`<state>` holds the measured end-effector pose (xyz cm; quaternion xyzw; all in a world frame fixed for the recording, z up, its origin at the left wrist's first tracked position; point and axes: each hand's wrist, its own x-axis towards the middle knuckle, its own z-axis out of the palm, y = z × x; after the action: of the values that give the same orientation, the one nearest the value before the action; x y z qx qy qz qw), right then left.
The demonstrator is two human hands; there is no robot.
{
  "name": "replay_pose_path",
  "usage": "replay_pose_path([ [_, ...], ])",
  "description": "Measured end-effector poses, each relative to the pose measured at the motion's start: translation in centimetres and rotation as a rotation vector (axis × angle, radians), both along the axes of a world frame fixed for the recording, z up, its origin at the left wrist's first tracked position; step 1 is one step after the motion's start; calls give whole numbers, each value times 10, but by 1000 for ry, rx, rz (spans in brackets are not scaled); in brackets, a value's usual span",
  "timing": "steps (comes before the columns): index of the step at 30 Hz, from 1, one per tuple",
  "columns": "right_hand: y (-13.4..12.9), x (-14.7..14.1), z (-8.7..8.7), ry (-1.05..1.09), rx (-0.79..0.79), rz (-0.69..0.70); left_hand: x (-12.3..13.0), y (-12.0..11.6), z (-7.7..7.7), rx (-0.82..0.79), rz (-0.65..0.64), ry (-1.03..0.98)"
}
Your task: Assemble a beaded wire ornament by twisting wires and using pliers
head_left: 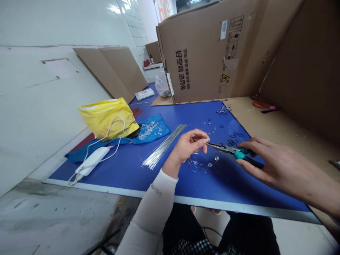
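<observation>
My left hand (190,143) is closed in a pinch on a thin wire, most of which its fingers hide. The green-handled pliers (228,148) are held in my right hand (276,163), and their tips meet the left fingertips. Below the hands, a wire strand with clear beads (209,165) hangs or lies over the blue table (148,182); which of the two I cannot tell. To the left of my left hand lies a bundle of straight silvery wires (164,147).
Clear beads (151,130) lie on a blue cloth (162,124) beside a yellow bag (108,117). A white power strip (92,161) with a cord is at the left. Black rings (233,142) lie near the pliers. Large cardboard box (207,60) stands behind; red scissors (260,103) rest right.
</observation>
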<state>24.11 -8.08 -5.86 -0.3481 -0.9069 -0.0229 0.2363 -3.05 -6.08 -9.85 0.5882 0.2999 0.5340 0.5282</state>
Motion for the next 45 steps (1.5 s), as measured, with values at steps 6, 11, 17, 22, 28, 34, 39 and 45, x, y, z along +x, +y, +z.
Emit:
replay_pose_path([
  [6, -1, 0, -1, 13, -24, -1, 0, 0, 0, 2, 4, 2],
  [11, -2, -1, 1, 5, -44, -15, 0, -1, 1, 8, 5, 3],
  [17, -1, -1, -2, 14, -64, -35, 0, 0, 0, 1, 6, 24],
  [22, -2, -1, -2, 31, -113, -33, -1, 1, -1, -9, -2, 8],
  [28, -5, -2, 1, 44, -225, -76, -3, 3, -3, -11, -27, -12],
  [34, -7, -4, 1, 44, -262, -108, -3, 2, -2, 15, -35, -22],
  [39, -8, -4, 2, 42, -252, -115, -2, 1, -1, 7, -24, -21],
  [45, -8, -4, 1, 43, -221, -102, -2, 2, 0, 28, -17, -44],
])
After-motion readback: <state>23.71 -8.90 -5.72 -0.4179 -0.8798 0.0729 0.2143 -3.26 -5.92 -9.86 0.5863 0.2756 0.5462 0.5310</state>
